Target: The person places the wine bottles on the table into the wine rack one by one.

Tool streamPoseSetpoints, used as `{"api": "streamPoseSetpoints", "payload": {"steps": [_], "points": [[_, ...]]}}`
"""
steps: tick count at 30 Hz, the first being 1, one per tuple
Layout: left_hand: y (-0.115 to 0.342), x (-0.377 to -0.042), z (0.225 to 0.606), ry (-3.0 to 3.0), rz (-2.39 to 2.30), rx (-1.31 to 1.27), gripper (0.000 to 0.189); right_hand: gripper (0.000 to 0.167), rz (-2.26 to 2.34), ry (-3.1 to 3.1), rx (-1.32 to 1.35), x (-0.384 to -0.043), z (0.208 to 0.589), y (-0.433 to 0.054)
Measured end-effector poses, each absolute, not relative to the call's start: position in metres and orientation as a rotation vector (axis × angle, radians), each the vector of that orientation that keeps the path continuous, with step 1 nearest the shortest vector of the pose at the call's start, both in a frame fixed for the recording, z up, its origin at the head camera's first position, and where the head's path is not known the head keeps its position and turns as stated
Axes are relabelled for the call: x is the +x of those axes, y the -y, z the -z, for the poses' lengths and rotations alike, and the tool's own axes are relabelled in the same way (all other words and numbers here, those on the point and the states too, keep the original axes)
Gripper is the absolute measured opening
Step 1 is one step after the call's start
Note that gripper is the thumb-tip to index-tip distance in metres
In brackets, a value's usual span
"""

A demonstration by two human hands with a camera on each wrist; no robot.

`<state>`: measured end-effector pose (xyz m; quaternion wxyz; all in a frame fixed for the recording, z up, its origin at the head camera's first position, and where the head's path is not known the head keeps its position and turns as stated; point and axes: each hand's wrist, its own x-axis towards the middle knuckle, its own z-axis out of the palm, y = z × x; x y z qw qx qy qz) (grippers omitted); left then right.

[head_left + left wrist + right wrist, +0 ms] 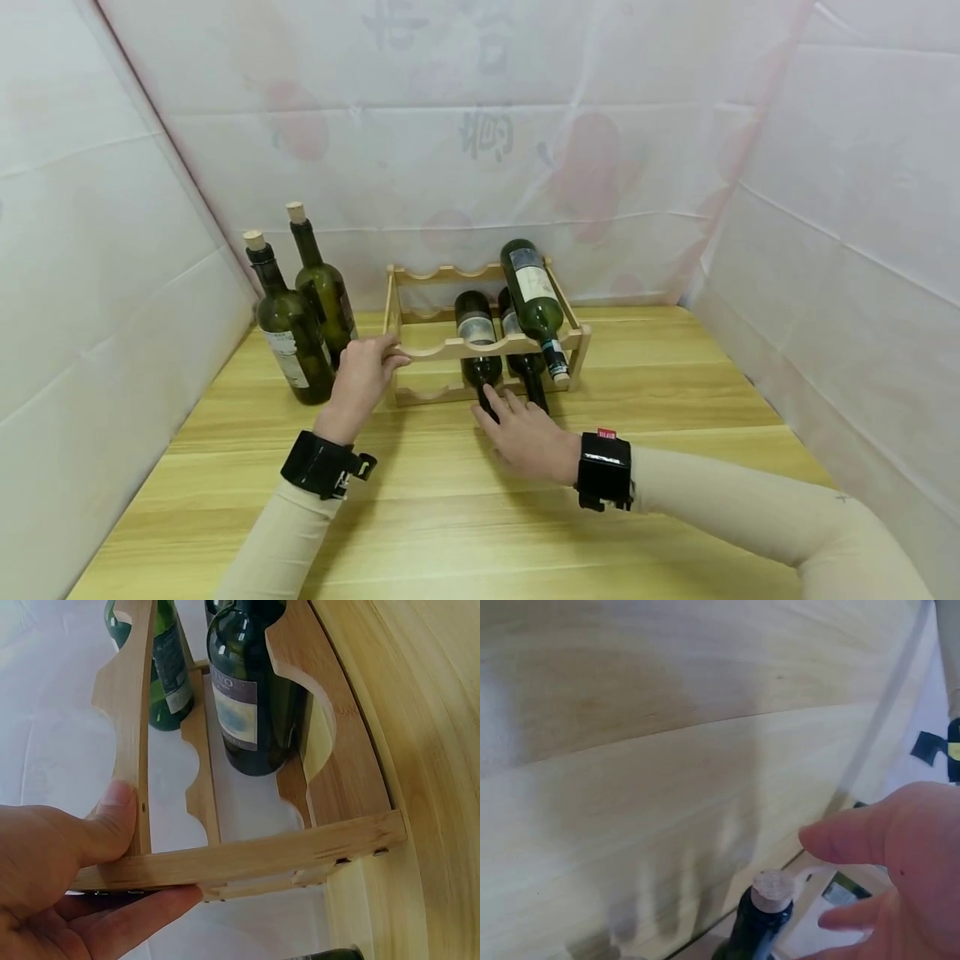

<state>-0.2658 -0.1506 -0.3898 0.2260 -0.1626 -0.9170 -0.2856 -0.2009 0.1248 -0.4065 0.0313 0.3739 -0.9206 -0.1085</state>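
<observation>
A two-tier wooden wine rack (429, 353) stands on the table. My left hand (363, 375) grips its upper left front corner, thumb above and fingers below the end bar (255, 855) in the left wrist view. On the lower tier lie a dark wine bottle (476, 327) and, to its right, a second bottle (534, 385), necks toward me. A green wine bottle (534, 283) slants neck-down on the upper tier at the right. My right hand (525, 437) is at the first bottle's neck with fingers extended. In the right wrist view its fingers appear apart from a corked neck (771, 896).
Two corked wine bottles, one in front (288, 346) and one behind (324, 283), stand upright left of the rack. White sheeting (420, 167) hangs behind and on both sides of the wood-grain table (450, 533).
</observation>
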Motion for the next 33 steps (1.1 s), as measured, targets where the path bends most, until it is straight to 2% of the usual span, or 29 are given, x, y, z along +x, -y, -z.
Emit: {"api": "streamPoseSetpoints", "payload": {"steps": [7,16,22,28,33], "points": [[0.147,-0.263,0.385,2.534,0.735,-0.396,0.015,0.064,0.131,2.934,1.196,-0.198,0.388,-0.139],[0.151,-0.262,0.382,2.564,0.757,-0.446,0.014,0.045,-0.072,2.818,1.254,-0.201,0.341,-0.147],[0.156,-0.243,0.362,2.462,0.651,-0.414,0.047,0.039,-0.162,2.795,1.21,-0.208,0.303,-0.156],[0.179,-0.229,0.295,2.131,0.603,-0.28,0.057,0.04,-0.313,2.837,1.074,-0.235,0.265,-0.181],[0.216,-0.234,0.253,2.183,0.686,-0.064,0.082,0.045,-0.331,2.95,0.889,-0.266,0.253,-0.216]]}}
